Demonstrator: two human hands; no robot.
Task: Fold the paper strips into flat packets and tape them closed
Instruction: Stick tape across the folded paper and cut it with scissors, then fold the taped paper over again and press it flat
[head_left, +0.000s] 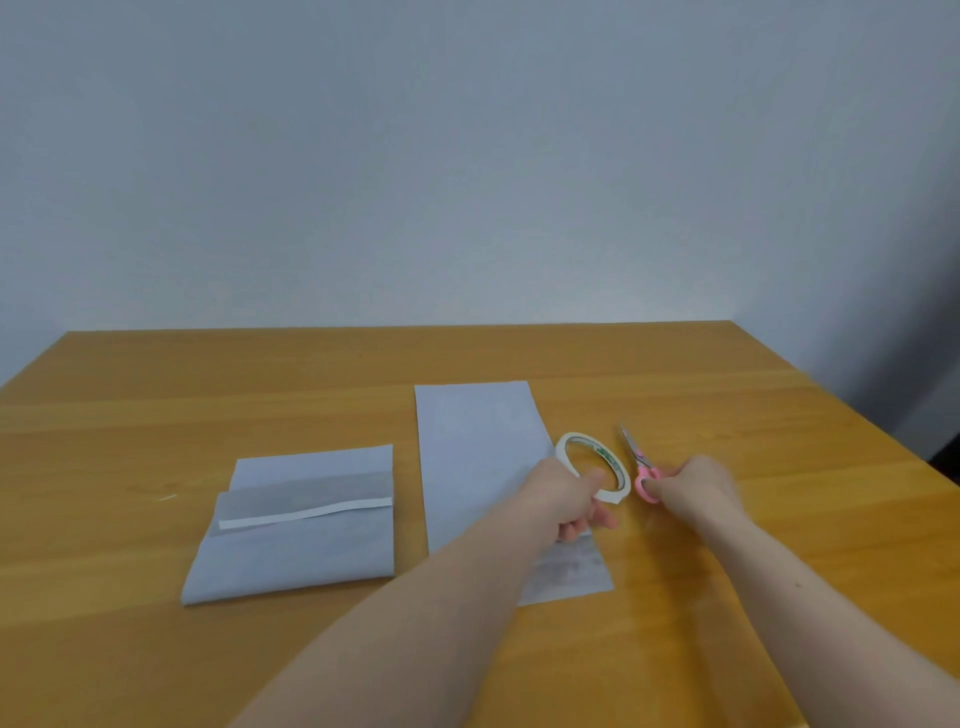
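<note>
Reaching over the bench (156, 395), both hands take up tools. Nearest, the left hand (566, 499) curls its grip round the tape roll (592, 467), thumb through the hole, its wrist over the flat paper strip (478, 457). Just right, the right hand (696, 480) closes its fingers on the pink handles of the scissors (641, 465), blades pointing away. Left of the strip lies the folded packet (296, 525), its top flap lifting and seemingly unsealed. To do this well, I would carry both tools to that packet, press the flap flat first, then pull a short length of tape and cut it cleanly.
</note>
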